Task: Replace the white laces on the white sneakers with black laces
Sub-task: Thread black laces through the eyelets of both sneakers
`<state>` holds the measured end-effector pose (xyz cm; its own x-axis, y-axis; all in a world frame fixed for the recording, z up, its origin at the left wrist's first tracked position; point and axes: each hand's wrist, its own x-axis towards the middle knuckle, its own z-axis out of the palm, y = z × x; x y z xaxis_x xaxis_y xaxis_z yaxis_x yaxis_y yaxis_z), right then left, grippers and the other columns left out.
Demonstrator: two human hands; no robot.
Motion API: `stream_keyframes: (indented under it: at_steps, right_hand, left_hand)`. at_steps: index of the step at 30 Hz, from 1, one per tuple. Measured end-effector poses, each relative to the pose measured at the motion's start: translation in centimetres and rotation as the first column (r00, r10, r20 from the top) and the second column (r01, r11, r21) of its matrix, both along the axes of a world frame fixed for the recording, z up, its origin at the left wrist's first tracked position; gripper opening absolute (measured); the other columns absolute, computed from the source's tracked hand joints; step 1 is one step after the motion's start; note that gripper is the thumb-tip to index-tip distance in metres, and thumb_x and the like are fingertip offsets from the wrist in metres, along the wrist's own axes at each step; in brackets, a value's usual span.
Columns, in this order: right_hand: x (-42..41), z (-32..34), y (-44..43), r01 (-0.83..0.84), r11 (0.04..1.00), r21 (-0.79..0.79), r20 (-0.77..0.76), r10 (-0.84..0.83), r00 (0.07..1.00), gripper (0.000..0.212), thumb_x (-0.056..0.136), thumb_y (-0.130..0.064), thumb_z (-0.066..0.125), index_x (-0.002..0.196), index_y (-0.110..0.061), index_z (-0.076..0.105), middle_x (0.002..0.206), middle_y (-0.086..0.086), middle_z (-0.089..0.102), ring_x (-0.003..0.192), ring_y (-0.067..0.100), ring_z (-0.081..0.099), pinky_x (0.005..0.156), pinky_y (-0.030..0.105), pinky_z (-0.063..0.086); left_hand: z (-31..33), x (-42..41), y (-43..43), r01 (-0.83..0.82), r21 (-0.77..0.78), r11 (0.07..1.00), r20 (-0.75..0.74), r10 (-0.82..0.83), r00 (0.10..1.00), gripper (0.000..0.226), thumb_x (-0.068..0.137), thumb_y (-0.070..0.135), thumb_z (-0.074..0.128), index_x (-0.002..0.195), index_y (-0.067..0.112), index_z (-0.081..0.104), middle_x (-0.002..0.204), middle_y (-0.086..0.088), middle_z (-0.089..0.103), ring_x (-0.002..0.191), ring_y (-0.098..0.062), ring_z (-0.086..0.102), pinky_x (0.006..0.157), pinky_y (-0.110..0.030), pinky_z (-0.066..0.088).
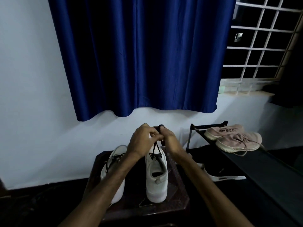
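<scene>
Two white sneakers stand on a dark wooden stool (178,199), heels toward me. The right sneaker (156,179) has a black lace (155,149) rising from its eyelets up to my hands. My left hand (142,140) and my right hand (168,138) meet above its toe, both pinching the black lace ends, with a small loop showing above the fingers. The left sneaker (113,163) carries black lacing too, and my left forearm crosses over it. No white lace is visible.
A black shoe rack (246,163) stands at the right with a pair of pink sneakers (236,138) on top and a black shoe (223,175) below. A blue curtain (139,54) hangs on the wall behind, beside a barred window (265,43).
</scene>
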<state>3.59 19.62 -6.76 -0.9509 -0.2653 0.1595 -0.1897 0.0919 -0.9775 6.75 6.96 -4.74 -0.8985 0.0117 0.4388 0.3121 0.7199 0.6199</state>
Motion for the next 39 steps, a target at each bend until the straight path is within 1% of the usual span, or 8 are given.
stream_keyframes:
  at_steps: [4,7,10,14,20,32,36,39]
  right_hand:
    - [0.4,-1.5,0.2,-0.148,0.989,0.002,0.010,0.148,0.989,0.060,0.106,-0.039,0.013,0.101,-0.018,0.069,0.075,-0.015,0.065,0.066,-0.003,0.051,0.066,0.015,0.037]
    - [0.4,-1.4,0.2,-0.141,0.986,0.085,-0.058,0.146,0.988,0.062,0.105,-0.042,0.013,0.106,-0.016,0.069,0.105,-0.007,0.071,0.099,-0.001,0.061,0.090,0.021,0.044]
    - [0.8,-0.7,0.0,-0.068,0.981,0.181,-0.063,0.081,0.995,0.066,0.104,-0.047,0.019,0.058,-0.033,0.063,0.063,-0.017,0.061,0.063,-0.006,0.053,0.073,0.023,0.041]
    - [-0.2,-1.4,1.1,0.041,0.990,0.137,-0.020,-0.038,0.999,0.063,0.101,-0.054,0.023,0.051,-0.020,0.040,0.050,-0.006,0.039,0.048,0.009,0.035,0.053,0.027,0.031]
    - [-1.5,-1.2,1.3,0.211,0.972,0.104,0.346,-0.234,0.909,0.049,0.102,-0.043,0.036,0.062,-0.015,0.045,0.058,0.000,0.042,0.050,0.016,0.037,0.051,0.028,0.029]
    - [2.0,-2.8,1.0,0.277,0.900,-0.336,0.551,-0.051,0.833,0.041,0.102,-0.036,0.043,0.080,-0.004,0.057,0.075,0.014,0.058,0.066,0.025,0.055,0.066,0.038,0.049]
    - [3.9,-5.0,0.3,0.025,1.000,0.013,0.253,-0.028,0.967,0.046,0.093,-0.041,0.047,0.097,0.002,0.063,0.099,0.023,0.068,0.096,0.035,0.065,0.094,0.052,0.050]
    - [4.8,-4.0,0.3,-0.098,0.799,0.593,-0.043,0.153,0.987,0.019,0.092,-0.014,0.052,0.105,-0.004,0.060,0.103,0.016,0.065,0.097,0.028,0.061,0.090,0.038,0.047]
  left_hand:
    - [-1.0,-0.2,-0.6,-0.062,0.150,0.987,-0.026,0.066,0.997,0.016,0.080,0.037,0.075,0.077,0.022,0.077,0.078,0.004,0.065,0.070,-0.010,0.062,0.068,-0.034,0.050]
    - [-1.0,0.2,-0.2,-0.108,0.145,0.983,0.000,0.110,0.994,0.019,0.082,0.044,0.071,0.076,0.026,0.076,0.080,0.008,0.068,0.069,-0.009,0.061,0.066,-0.031,0.049]
    - [-1.3,0.7,-0.6,-0.058,0.116,0.992,0.013,0.057,0.998,0.018,0.085,0.038,0.068,0.072,0.027,0.075,0.072,0.012,0.070,0.058,-0.005,0.057,0.065,-0.030,0.048]
    - [-1.9,2.4,-1.3,0.125,0.304,0.944,0.135,-0.172,0.976,0.039,0.084,0.029,0.075,0.117,0.028,0.054,0.093,0.015,0.074,0.072,-0.012,0.064,0.076,-0.026,0.052]
    - [-5.3,4.0,1.0,0.129,-0.451,0.883,0.360,0.047,0.932,0.028,0.078,0.046,0.059,0.097,0.028,0.069,0.112,0.003,0.059,0.106,-0.023,0.060,0.085,-0.040,0.052]
    - [-6.6,2.9,2.6,-0.106,-0.435,0.894,0.219,0.220,0.951,0.014,0.085,0.021,0.057,0.089,0.010,0.065,0.091,-0.011,0.069,0.089,-0.030,0.068,0.064,-0.032,0.045]
    - [-6.1,2.2,0.3,-0.134,-0.342,0.930,0.245,0.226,0.943,0.018,0.081,0.023,0.062,0.090,0.009,0.070,0.094,-0.015,0.071,0.094,-0.033,0.066,0.073,-0.035,0.047]
    - [-6.0,2.2,-0.1,-0.101,-0.342,0.934,0.290,0.207,0.934,0.016,0.082,0.019,0.060,0.091,0.010,0.069,0.100,-0.017,0.069,0.100,-0.036,0.064,0.077,-0.037,0.048]
